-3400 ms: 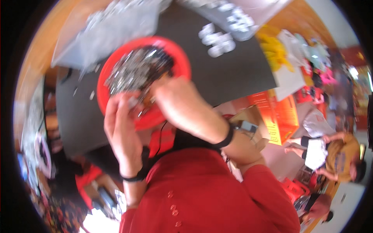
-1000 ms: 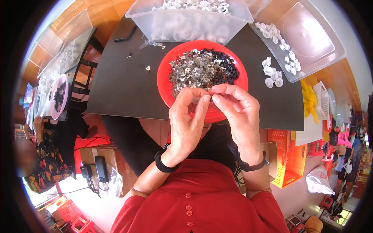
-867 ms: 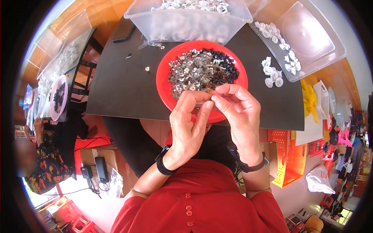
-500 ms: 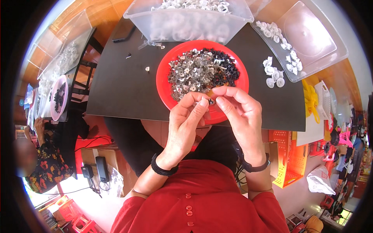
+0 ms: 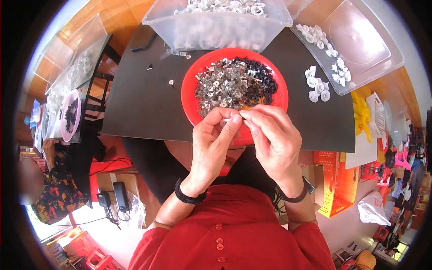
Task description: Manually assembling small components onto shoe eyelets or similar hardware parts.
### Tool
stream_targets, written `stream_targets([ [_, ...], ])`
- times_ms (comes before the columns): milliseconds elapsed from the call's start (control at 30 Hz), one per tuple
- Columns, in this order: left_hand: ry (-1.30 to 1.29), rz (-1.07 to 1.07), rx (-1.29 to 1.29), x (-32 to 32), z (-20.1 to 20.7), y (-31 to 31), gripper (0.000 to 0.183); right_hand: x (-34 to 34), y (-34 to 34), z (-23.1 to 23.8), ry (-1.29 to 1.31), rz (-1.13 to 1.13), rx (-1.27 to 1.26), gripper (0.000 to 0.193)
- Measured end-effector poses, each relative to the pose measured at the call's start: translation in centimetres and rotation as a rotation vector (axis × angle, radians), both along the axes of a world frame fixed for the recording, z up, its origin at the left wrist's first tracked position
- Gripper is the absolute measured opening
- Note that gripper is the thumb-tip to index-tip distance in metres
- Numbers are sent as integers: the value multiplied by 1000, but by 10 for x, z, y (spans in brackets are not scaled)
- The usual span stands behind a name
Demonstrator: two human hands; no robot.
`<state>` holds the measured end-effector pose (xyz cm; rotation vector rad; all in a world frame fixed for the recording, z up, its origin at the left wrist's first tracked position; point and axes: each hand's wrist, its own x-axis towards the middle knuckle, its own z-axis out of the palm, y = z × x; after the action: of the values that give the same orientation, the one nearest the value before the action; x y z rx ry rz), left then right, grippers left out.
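Over the near rim of a red basin (image 5: 189, 107), my left hand (image 5: 212, 141) and my right hand (image 5: 280, 143) meet at the fingertips. A small whitish part (image 5: 223, 122) shows between the thumb and fingers of my left hand, mostly covered by them. My right thumb and index finger are pinched against the left fingertips; whatever they grip is too small and hidden to name. Inside the basin lie many small silvery metal pieces (image 5: 219, 84) on the left and small black pieces (image 5: 265, 83) on the right.
Behind the basin stands a translucent bin (image 5: 216, 33) of white plastic parts. At right, a clear tray (image 5: 360, 40) and a loose group of white parts (image 5: 318, 88) lie on the black table (image 5: 144, 103). Another person (image 5: 58, 189) sits at far left.
My right hand has turned, its fingers closing in on the left fingertips. The small dark piece seen between the hands is now covered. My left hand has barely moved.
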<state>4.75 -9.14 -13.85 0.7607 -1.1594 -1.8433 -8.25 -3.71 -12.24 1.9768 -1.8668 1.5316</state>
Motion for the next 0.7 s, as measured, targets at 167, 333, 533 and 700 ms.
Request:
stream_targets([
  [167,-28,-38,114,7,4,-5,15,-1,-5,0,130,-20,-72,23],
  [333,52,-80,147,10,8,-10,16,-5,-11,6,201,-38,-72,23],
  [533,-23,-123,68,6,7,-23,17,-8,-16,9,11,-3,38,21],
  [700,-81,-146,-48,-2,11,-28,18,-23,-21,20,23,21,67,17],
])
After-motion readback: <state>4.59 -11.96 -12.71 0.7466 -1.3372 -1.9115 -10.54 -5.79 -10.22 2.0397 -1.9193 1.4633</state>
